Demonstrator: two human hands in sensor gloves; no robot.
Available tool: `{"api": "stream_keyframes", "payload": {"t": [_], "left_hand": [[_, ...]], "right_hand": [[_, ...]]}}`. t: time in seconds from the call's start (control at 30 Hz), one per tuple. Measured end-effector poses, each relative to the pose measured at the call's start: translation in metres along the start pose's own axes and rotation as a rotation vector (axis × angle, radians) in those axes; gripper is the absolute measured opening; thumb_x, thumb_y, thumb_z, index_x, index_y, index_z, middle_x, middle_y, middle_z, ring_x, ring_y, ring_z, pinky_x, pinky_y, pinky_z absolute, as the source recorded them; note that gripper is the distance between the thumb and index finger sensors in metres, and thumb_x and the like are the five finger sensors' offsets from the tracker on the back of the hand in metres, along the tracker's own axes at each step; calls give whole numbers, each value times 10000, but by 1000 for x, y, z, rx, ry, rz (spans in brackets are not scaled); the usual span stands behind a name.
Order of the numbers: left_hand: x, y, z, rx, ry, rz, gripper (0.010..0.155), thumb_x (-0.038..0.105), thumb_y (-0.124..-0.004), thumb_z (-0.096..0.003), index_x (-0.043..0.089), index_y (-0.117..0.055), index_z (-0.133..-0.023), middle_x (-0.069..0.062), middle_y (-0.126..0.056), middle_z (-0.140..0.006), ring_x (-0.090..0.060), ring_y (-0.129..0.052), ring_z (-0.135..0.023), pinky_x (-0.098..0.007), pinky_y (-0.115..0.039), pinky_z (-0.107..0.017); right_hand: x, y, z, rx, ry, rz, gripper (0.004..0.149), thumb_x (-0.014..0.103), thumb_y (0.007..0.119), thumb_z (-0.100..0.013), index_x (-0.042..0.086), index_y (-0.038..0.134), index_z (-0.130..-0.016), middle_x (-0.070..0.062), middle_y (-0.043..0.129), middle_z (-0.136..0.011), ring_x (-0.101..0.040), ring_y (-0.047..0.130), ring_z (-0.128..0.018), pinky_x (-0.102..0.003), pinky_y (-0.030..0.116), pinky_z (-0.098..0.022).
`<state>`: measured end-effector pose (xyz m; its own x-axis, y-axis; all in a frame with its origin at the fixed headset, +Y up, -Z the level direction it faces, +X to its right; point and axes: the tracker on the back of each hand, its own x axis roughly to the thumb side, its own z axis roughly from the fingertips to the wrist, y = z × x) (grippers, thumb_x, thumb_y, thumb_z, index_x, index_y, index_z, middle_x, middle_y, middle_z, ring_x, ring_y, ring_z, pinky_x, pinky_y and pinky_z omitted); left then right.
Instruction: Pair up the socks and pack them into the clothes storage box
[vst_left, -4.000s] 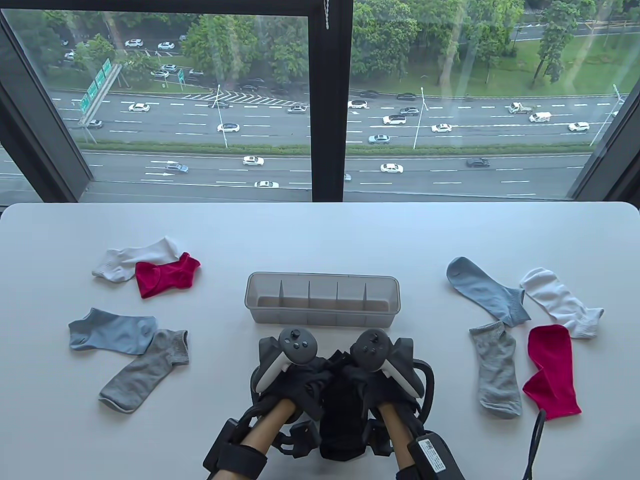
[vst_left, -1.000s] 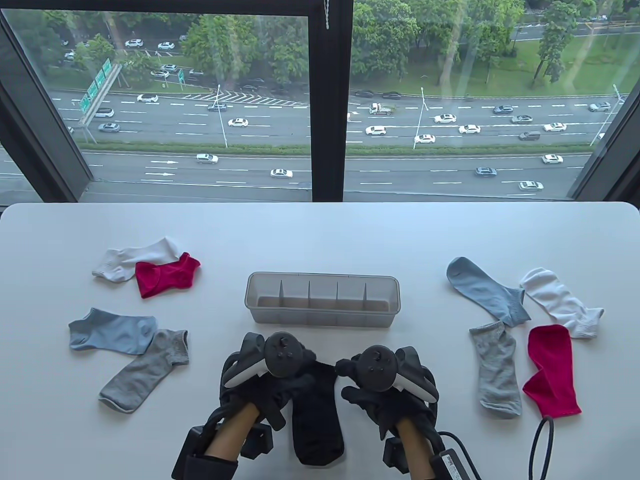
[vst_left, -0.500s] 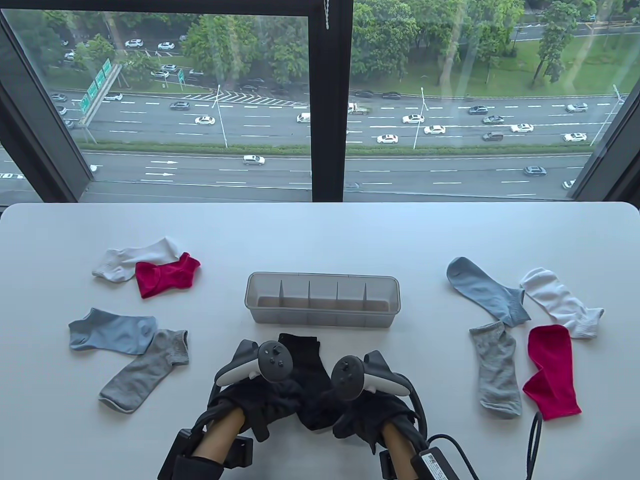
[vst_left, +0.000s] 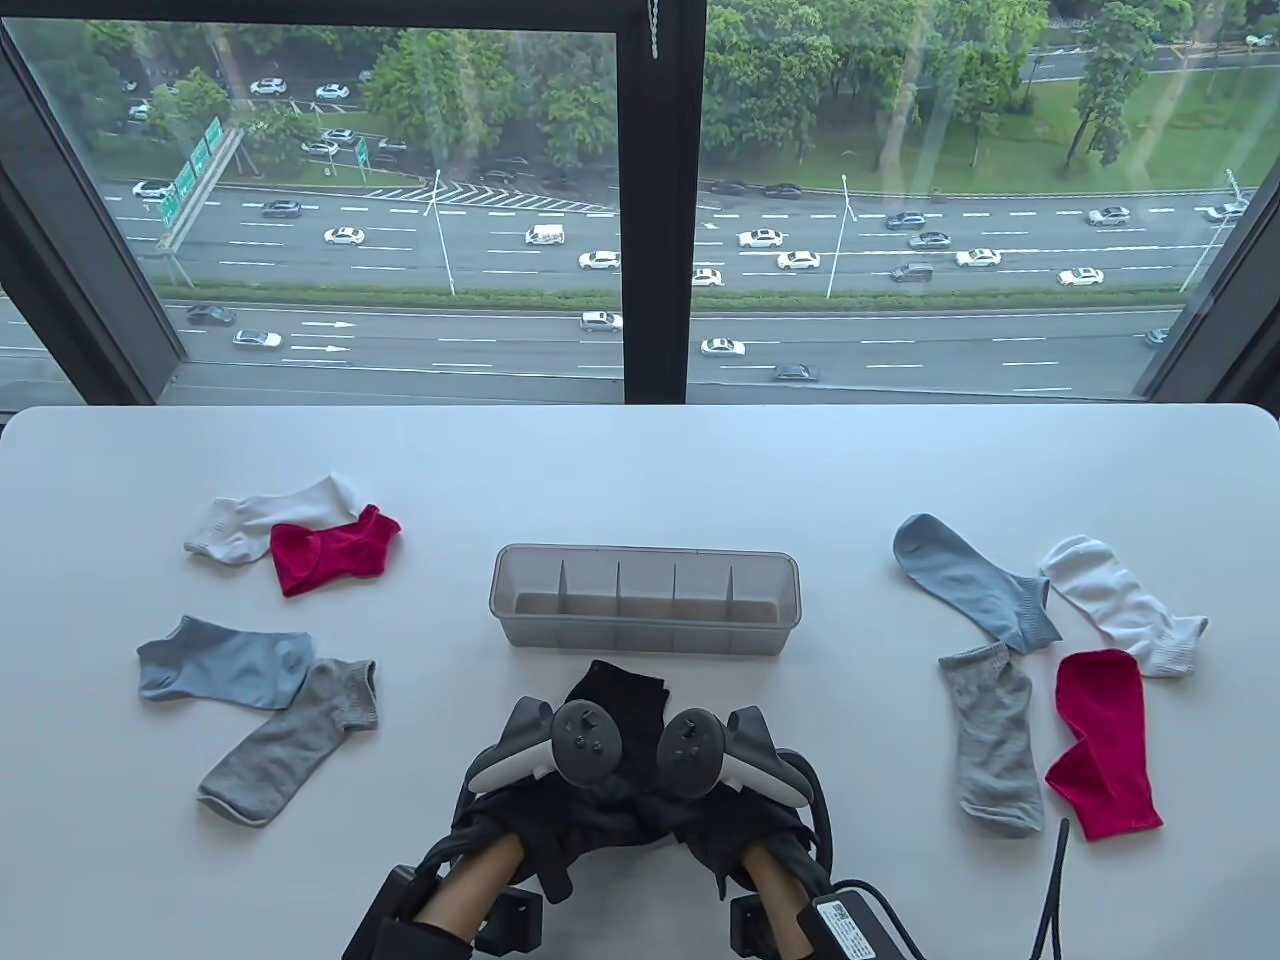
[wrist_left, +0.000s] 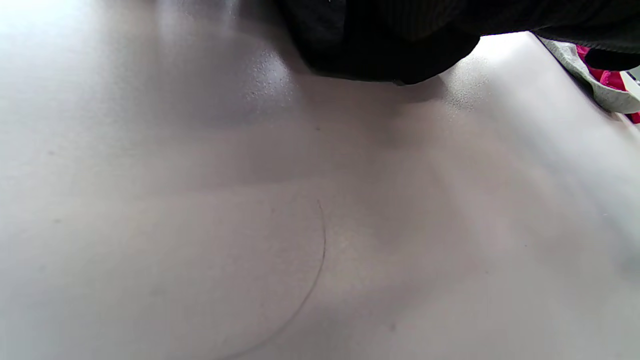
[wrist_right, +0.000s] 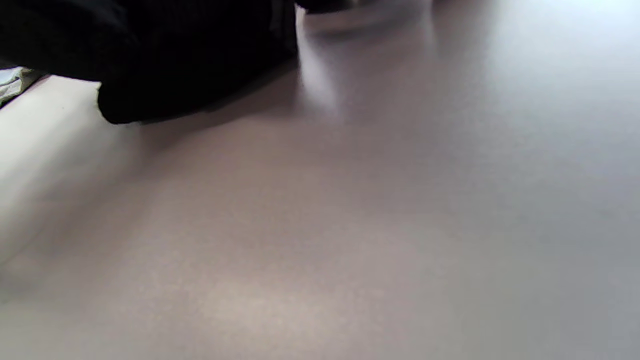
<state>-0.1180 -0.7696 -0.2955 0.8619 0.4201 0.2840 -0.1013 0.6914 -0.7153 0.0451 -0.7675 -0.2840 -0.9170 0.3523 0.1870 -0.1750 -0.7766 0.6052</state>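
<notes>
Table view — black socks (vst_left: 622, 703): lay on bench (vst_left: 640, 460) between both grips, long axis running from grips toward storage box (vst_left: 645, 598), far end just short of box's near wall.
Table view — left hand (vst_left: 535, 800), right hand (vst_left: 735, 805): side by side over near end of socks, equally close; fingers hidden under trackers, hold could not be told.
Left wrist view — dark fabric (wrist_left: 380, 45): at top edge, touching bench.
Right wrist view — dark fabric (wrist_right: 165, 55): top left, resting on bench.
</notes>
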Motion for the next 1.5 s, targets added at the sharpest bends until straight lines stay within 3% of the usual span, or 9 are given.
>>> {"api": "stream_keyframes", "payload": {"t": [0.13,0.37,0.5,0.6,0.77,0.87,1.2,1.43,1.5], "left_hand": [[-5,-3,0,-25,-16,38,398,294,-575,-602,141,-700,-947,-149,-105,-1178,-486,34,-1014,-697,-109,-674],[-7,-2,0,-33,-1,64,412,287,-552,-605,128,-698,-956,-110,-110,-1180,-453,40,-1024,-691,-95,-673],[-8,-2,2,-28,-13,52,573,428,-629,-577,261,-408,-1078,-144,-115,-1185,-507,6,-1028,-707,-98,-666],[-4,-3,2,-17,2,-17,504,380,-693,-566,243,-549,-1029,-140,-137,-1185,-514,-18,-1035,-710,-111,-673],[0,-3,2,25,15,-50,410,315,-658,-582,189,-661,-973,-142,-197,-1187,-513,-84,-1046,-709,-144,-684],[0,-3,2,-9,17,-41,413,281,-611,-594,149,-639,-984,-140,-164,-1185,-507,-41,-1042,-707,-132,-683],[-4,-2,4,3,28,-44,571,416,-668,-559,238,-485,-1070,-99,-187,-1199,-503,-99,-1067,-712,-125,-681],[3,-1,4,52,22,-102,426,296,-626,-582,174,-646,-989,-99,-289,-1195,-495,-162,-1081,-708,-175,-696],[2,-2,4,29,16,-90,435,278,-590,-588,141,-624,-999,-112,-260,-1197,-500,-143,-1075,-709,-171,-694]], "right_hand": [[-3,1,2,35,-58,-6,590,433,663,-583,378,337,-1072,-251,163,-1185,-518,129,-1050,-702,238,-733],[0,0,0,29,-35,-8,386,368,628,-589,293,638,-968,-215,177,-1187,-492,131,-1053,-695,243,-735],[-1,0,-1,8,-26,-1,346,339,569,-616,249,652,-940,-196,199,-1186,-485,130,-1056,-677,249,-747],[-3,0,-1,10,-24,-46,343,341,558,-635,209,679,-927,-189,201,-1186,-478,114,-1055,-675,224,-746],[-5,1,0,-21,-31,-49,380,389,569,-622,246,632,-968,-187,220,-1188,-470,136,-1063,-669,233,-749],[-5,1,2,43,-60,-27,630,468,696,-549,274,433,-1088,-213,166,-1191,-475,116,-1059,-670,219,-743],[-3,1,0,-1,-32,-10,417,394,579,-575,299,627,-978,-189,197,-1186,-480,133,-1053,-672,243,-743],[-4,2,1,-22,-34,-64,430,403,545,-600,233,663,-976,-195,215,-1187,-479,136,-1059,-673,232,-741],[-5,3,2,1,-63,-64,595,460,614,-571,254,450,-1104,-218,198,-1191,-481,135,-1060,-672,228,-736]]}}
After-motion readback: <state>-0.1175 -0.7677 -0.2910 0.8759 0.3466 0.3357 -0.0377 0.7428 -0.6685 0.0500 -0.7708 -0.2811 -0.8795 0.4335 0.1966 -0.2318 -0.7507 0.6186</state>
